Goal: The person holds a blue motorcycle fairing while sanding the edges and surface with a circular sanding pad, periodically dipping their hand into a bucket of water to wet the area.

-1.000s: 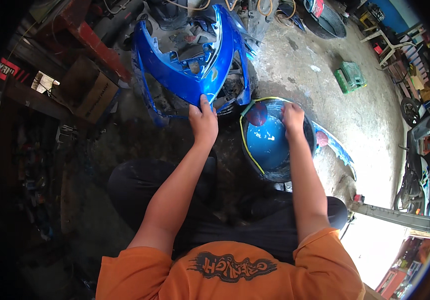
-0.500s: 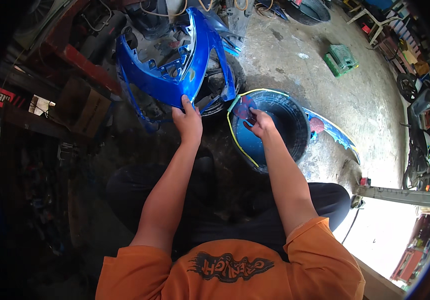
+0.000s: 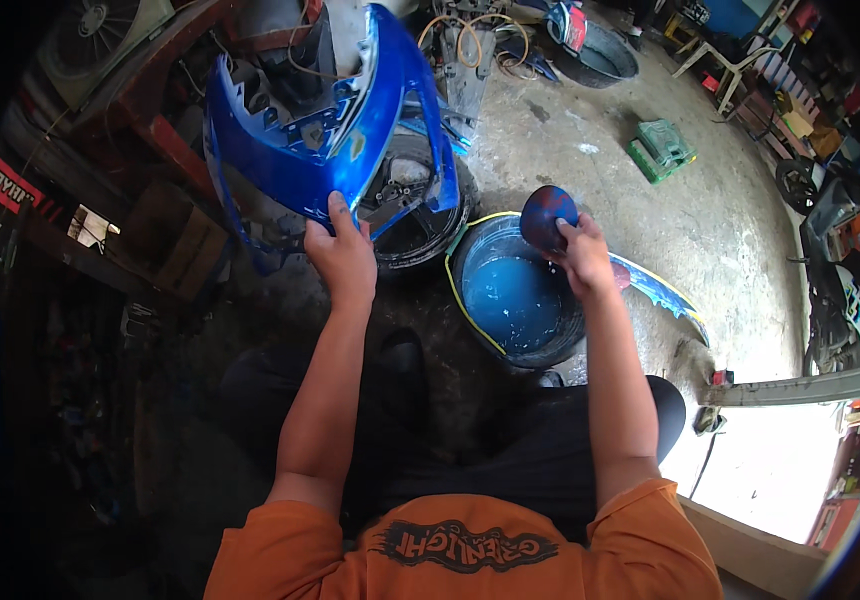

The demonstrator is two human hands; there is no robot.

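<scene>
My left hand (image 3: 343,258) grips the lower tip of a glossy blue motorcycle fairing (image 3: 295,170), its thumb on top. The fairing is tilted up at the left, with a worn pale patch near its inner edge. In my right hand (image 3: 587,257) is a round, dark blue and red sanding disc (image 3: 548,216), pinched at its edge. The disc is above the right rim of a dark bucket (image 3: 562,345) holding bluish water (image 3: 510,300). Yellow edging runs along the bucket's left rim.
A wheel (image 3: 460,190) lies behind the bucket. To the right, a narrow blue panel (image 3: 662,291) rests on the floor with a pinkish disc (image 3: 620,276) by it. Farther off are a green plastic item (image 3: 662,150), a black tub (image 3: 605,70) and a chair (image 3: 730,65). A cardboard box (image 3: 175,240) stands left.
My right hand has lifted the sanding disc up and right from inside the bucket. My left hand and the fairing have shifted slightly left in the picture as the view moved.
</scene>
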